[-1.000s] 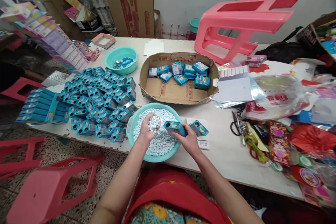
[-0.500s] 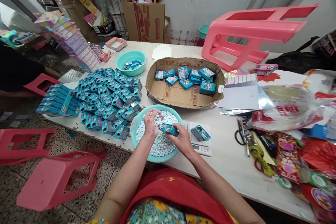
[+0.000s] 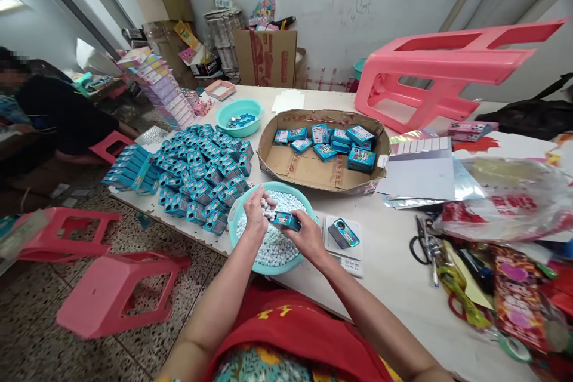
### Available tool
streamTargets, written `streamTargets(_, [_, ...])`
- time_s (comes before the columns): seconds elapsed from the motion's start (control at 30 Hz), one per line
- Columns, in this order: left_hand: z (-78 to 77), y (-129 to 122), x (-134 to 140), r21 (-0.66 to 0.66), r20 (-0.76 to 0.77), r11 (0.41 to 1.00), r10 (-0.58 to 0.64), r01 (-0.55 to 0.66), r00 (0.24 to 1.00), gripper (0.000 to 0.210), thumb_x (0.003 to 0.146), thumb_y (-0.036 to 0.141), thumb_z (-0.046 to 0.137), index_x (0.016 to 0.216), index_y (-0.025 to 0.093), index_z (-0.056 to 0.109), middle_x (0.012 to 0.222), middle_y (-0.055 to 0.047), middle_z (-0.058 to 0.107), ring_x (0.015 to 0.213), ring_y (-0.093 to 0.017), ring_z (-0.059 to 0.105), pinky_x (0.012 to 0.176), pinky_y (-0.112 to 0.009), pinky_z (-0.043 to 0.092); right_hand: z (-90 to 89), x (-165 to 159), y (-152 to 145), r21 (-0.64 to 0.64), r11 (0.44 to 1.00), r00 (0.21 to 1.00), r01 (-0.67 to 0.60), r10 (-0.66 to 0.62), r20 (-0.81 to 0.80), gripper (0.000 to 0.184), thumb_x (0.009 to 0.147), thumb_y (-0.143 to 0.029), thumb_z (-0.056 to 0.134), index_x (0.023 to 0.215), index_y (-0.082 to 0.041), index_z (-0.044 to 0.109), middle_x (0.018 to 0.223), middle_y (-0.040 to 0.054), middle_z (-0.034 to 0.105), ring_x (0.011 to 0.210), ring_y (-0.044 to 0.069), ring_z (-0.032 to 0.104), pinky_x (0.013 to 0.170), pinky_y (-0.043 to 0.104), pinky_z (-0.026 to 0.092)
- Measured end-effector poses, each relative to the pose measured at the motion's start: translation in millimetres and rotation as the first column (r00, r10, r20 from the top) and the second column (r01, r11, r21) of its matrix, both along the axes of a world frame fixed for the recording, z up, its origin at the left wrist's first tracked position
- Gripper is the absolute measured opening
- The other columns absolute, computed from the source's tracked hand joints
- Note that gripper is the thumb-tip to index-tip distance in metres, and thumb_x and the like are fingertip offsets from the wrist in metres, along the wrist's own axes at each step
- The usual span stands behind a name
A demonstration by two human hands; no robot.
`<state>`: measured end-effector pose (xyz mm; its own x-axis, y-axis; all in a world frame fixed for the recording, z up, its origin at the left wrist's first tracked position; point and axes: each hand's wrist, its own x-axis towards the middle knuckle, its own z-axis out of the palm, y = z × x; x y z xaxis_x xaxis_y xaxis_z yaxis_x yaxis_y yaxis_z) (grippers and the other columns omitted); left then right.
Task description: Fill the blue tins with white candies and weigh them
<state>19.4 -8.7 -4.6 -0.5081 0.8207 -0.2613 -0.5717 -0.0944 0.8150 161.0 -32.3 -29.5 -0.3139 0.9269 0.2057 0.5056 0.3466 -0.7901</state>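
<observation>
Presently listed: one blue box (image 3: pixel 287 220), between the fingers of both hands; lettered face upward, that face's long axis running left to right with a slight drop rightward, left end pointing at the left-hand fingers.
Right hand (image 3: pixel 310 237): thumb and fingers closed around the box's right end.
Left hand (image 3: pixel 256 215): fingers half curled into a cup, holding a small heap of white pellets (image 3: pixel 267 209) against the box's left end.
Green basin (image 3: pixel 273 269), pellet-filled: beneath both sets of fingers.
Second box (image 3: pixel 344 234): right of the right-hand fingers, on a white scale (image 3: pixel 353 267), long axis slanting from upper left to lower right, round hole near its upper-left end.
Cardboard tray (image 3: pixel 308 173), holding more boxes: beyond the fingertips.
</observation>
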Motion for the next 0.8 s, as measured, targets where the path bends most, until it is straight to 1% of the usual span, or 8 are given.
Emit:
streamTargets(0.13, [1.5, -3, 1, -0.005, -0.034, 0.999, -0.034, 0.034, 0.999, 0.032, 0.069, 0.044, 0.066, 0.063, 0.016, 0.051, 0.044, 0.004, 0.047, 0.042, -0.011, 0.051, 0.048, -0.023, 0.041, -0.4, -5, -5, -0.019, 0.999, 0.998, 0.047, -0.048, -0.040, 0.027, 0.067, -0.023, 0.063, 0.094, -0.023, 0.059, 0.093, 0.0011, 0.065, 0.088, 0.021, 0.059, 0.077, 0.031, 0.044])
streamTargets(0.23, [5.8, -3, -2, 0.003, -0.072, 0.997, -0.078, 0.079, 0.994, 0.030, 0.071, 0.043, 0.065, 0.065, 0.015, 0.053, 0.048, 0.004, 0.049, 0.043, -0.010, 0.050, 0.049, -0.022, 0.041, 5.0, -10, -5, -0.027, 0.995, 0.994, 0.096, -0.097, -0.049, 0.026, 0.066, -0.022, 0.062, 0.092, -0.023, 0.059, 0.091, 0.0010, 0.064, 0.086, 0.021, 0.058, 0.076, 0.031, 0.044])
streamTargets(0.37, [9.3, 3, -13, 0.073, -0.090, 0.991, -0.104, 0.111, 0.990, 0.028, 0.071, 0.039, 0.066, 0.065, 0.016, 0.052, 0.055, 0.004, 0.050, 0.046, -0.008, 0.047, 0.049, -0.021, 0.041, 12.5, -19, -5, -0.005, 0.991, 0.989, 0.135, -0.135, -0.065, 0.026, 0.067, -0.024, 0.063, 0.093, -0.023, 0.058, 0.092, 0.0012, 0.063, 0.085, 0.020, 0.058, 0.076, 0.031, 0.045])
streamTargets(0.5, [6.5, 9, -22, 0.069, -0.092, 0.982, -0.169, 0.176, 0.981, 0.030, 0.071, 0.041, 0.066, 0.061, 0.016, 0.051, 0.054, 0.003, 0.050, 0.046, -0.008, 0.048, 0.048, -0.021, 0.039, 7.8, -31, -6, -0.048, 0.985, 0.984, 0.168, -0.170, -0.055, 0.027, 0.067, -0.025, 0.065, 0.093, -0.023, 0.058, 0.091, 0.0009, 0.062, 0.083, 0.020, 0.058, 0.074, 0.031, 0.045])
streamTargets(0.63, [5.5, 10, -29, 0.070, -0.085, 0.962, -0.258, 0.264, 0.962, 0.028, 0.074, 0.042, 0.063, 0.071, 0.016, 0.056, 0.052, 0.002, 0.053, 0.045, -0.010, 0.050, 0.048, -0.022, 0.041, 1.7, -39, -8, -0.068, 0.975, 0.974, 0.212, -0.217, -0.064, 0.028, 0.067, -0.025, 0.066, 0.093, -0.023, 0.058, 0.092, 0.0015, 0.062, 0.084, 0.020, 0.058, 0.076, 0.032, 0.045])
streamTargets(0.7, [6.3, 9, -32, 0.058, -0.083, 0.947, -0.312, 0.317, 0.946, 0.028, 0.076, 0.043, 0.062, 0.073, 0.016, 0.056, 0.052, 0.002, 0.054, 0.043, -0.010, 0.051, 0.047, -0.023, 0.040, 1.8, -41, -9, -0.073, 0.971, 0.970, 0.228, -0.233, -0.071, 0.028, 0.067, -0.025, 0.067, 0.093, -0.022, 0.059, 0.092, 0.0019, 0.062, 0.086, 0.021, 0.058, 0.076, 0.032, 0.045])
streamTargets(0.8, [8.2, 9, -35, 0.048, -0.064, 0.931, -0.359, 0.362, 0.931, 0.026, 0.076, 0.041, 0.061, 0.075, 0.015, 0.056, 0.054, 0.001, 0.055, 0.042, -0.010, 0.051, 0.047, -0.023, 0.041, 3.9, -44, -10, -0.086, 0.965, 0.963, 0.246, -0.254, -0.088, 0.027, 0.067, -0.024, 0.067, 0.093, -0.022, 0.059, 0.091, 0.0017, 0.062, 0.085, 0.021, 0.057, 0.076, 0.032, 0.045])
